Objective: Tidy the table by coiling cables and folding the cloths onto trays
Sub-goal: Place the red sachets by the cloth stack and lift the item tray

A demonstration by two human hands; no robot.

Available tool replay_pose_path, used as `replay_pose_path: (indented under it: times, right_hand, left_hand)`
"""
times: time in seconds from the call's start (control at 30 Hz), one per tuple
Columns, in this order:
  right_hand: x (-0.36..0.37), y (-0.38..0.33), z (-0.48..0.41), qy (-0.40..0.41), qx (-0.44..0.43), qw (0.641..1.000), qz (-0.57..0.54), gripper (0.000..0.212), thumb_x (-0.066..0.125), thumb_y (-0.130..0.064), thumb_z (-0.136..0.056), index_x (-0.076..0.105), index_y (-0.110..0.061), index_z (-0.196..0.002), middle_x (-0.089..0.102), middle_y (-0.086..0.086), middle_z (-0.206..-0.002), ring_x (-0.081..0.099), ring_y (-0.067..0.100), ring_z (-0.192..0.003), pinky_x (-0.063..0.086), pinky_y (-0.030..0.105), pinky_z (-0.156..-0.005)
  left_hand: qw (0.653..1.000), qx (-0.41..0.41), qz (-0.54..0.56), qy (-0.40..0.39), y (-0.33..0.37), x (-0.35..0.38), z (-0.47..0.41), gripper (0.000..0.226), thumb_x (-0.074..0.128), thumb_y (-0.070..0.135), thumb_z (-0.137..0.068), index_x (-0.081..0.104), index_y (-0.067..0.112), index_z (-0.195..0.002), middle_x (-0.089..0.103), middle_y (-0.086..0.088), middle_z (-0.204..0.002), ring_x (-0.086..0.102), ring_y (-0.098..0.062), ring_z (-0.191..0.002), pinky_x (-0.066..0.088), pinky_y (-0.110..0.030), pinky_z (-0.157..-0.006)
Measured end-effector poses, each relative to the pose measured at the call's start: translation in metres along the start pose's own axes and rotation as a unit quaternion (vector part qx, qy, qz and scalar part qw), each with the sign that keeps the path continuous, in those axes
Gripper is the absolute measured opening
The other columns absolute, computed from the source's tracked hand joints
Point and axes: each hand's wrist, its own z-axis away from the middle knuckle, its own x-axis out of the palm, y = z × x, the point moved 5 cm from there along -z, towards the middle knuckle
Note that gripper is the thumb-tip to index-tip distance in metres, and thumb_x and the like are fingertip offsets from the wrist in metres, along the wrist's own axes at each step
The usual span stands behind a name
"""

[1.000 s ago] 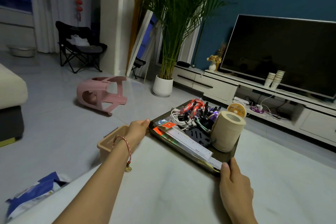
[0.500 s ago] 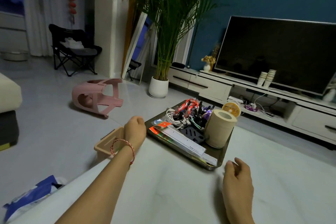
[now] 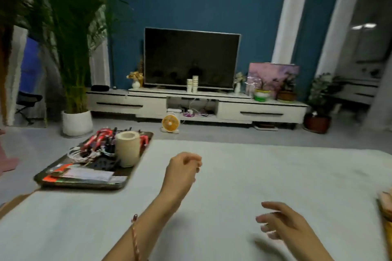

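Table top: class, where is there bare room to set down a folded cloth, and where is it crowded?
Bare: the table stretch between the left hand and the far edge, running right; also the near-left patch in front of the tray. Crowded: the tray, packed with cables and a paper roll.

Dim, bluish indoor light; whole frame softened by motion blur; wide-angle bending at edges; faint shadows.

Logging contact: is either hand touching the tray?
No, the left hand and right hand are both apart from the tray, over the table.
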Motion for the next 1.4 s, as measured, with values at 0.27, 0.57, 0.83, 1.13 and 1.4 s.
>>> replay_pose_path:
  times: [0.27, 0.57, 0.83, 1.13, 1.4]
  right_hand:
    - [-0.213, 0.02, 0.057, 0.267, -0.059, 0.96, 0.056, 0.024, 0.045, 0.008, -0.088, 0.064, -0.007, -0.087, 0.065, 0.003, -0.076, 0.056, 0.004, -0.062, 0.041, 0.008, -0.052]
    - [-0.319, 0.078, 0.078, 0.325, 0.046, 0.943, 0.058, 0.02, 0.045, -0.007, -0.093, 0.061, -0.018, -0.09, 0.06, -0.008, -0.083, 0.054, 0.011, -0.066, 0.041, 0.025, -0.053]
    - [-0.333, 0.093, 0.07, 0.317, 0.055, 0.945, 0.055, 0.013, 0.048, -0.015, -0.095, 0.059, -0.02, -0.092, 0.055, -0.009, -0.085, 0.053, 0.005, -0.075, 0.039, 0.02, -0.05]
    - [-0.357, 0.092, 0.082, 0.356, 0.069, 0.932, -0.028, 0.024, 0.041, 0.003, -0.089, 0.061, -0.009, -0.087, 0.063, 0.005, -0.078, 0.056, 0.014, -0.067, 0.043, 0.026, -0.058]
    - [-0.371, 0.11, 0.083, 0.406, 0.111, 0.907, -0.015, 0.024, 0.043, -0.002, -0.086, 0.064, -0.011, -0.093, 0.064, 0.007, -0.088, 0.058, 0.025, -0.086, 0.05, 0.04, -0.086]
  left_hand:
    - [0.91, -0.202, -0.034, -0.36, -0.014, 0.236, 0.129, 0.018, 0.047, 0.022, -0.096, 0.058, 0.008, -0.091, 0.065, -0.006, -0.079, 0.062, -0.013, -0.052, 0.044, -0.016, -0.044]
    - [0.825, -0.331, 0.029, -0.457, -0.036, 0.391, 0.217, 0.033, 0.035, 0.027, -0.101, 0.045, -0.003, -0.092, 0.068, -0.015, -0.06, 0.067, -0.028, -0.05, 0.058, -0.032, -0.054]
    - [0.889, -0.303, 0.051, -0.338, -0.045, 0.415, 0.208, 0.031, 0.026, 0.018, -0.1, 0.048, -0.001, -0.111, 0.067, -0.016, -0.056, 0.064, -0.03, -0.044, 0.053, -0.029, -0.041]
    - [0.926, -0.253, 0.017, -0.281, -0.052, 0.388, 0.179, 0.033, 0.026, 0.017, -0.1, 0.051, -0.004, -0.099, 0.059, -0.012, -0.041, 0.057, -0.024, -0.033, 0.051, -0.029, -0.036]
    - [0.929, -0.248, -0.1, -0.255, -0.064, 0.286, 0.131, 0.037, 0.038, 0.014, -0.099, 0.052, -0.005, -0.071, 0.056, -0.011, -0.038, 0.056, -0.022, -0.029, 0.029, -0.011, -0.024]
